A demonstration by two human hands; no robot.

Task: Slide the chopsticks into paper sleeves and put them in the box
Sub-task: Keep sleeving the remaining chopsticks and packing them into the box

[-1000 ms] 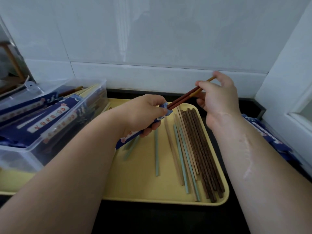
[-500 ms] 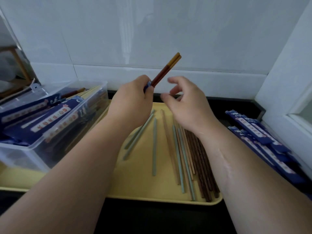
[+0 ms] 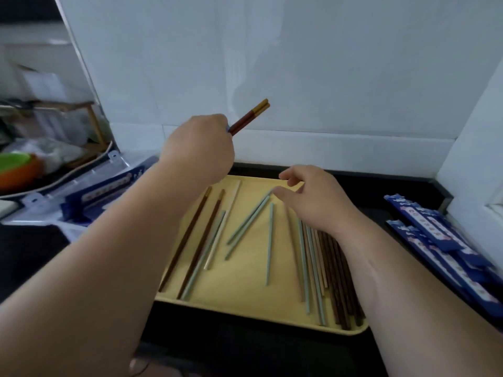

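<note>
My left hand (image 3: 200, 148) grips a sleeved pair of brown chopsticks (image 3: 249, 117) raised above the yellow tray (image 3: 245, 284); only the brown, tan-tipped ends and a sliver of blue sleeve show past my fist. My right hand (image 3: 313, 198) hovers with loosely curled fingers over the tray's far right part, holding nothing. Several loose chopsticks lie on the tray: brown ones (image 3: 187, 240) at the left, pale green ones (image 3: 249, 224) in the middle, a dark bundle (image 3: 337, 278) at the right. The clear plastic box (image 3: 109, 183) with sleeved pairs stands at the left, partly hidden by my forearm.
A pile of blue paper sleeves (image 3: 441, 240) lies on the dark counter right of the tray. White tiled wall stands behind. Green and orange bowls (image 3: 16, 167) and a rack sit at the far left.
My left hand has carried the sleeved pair up and leftward. My right hand let go and dropped toward the tray. The view shifted, revealing more chopsticks at the tray's left.
</note>
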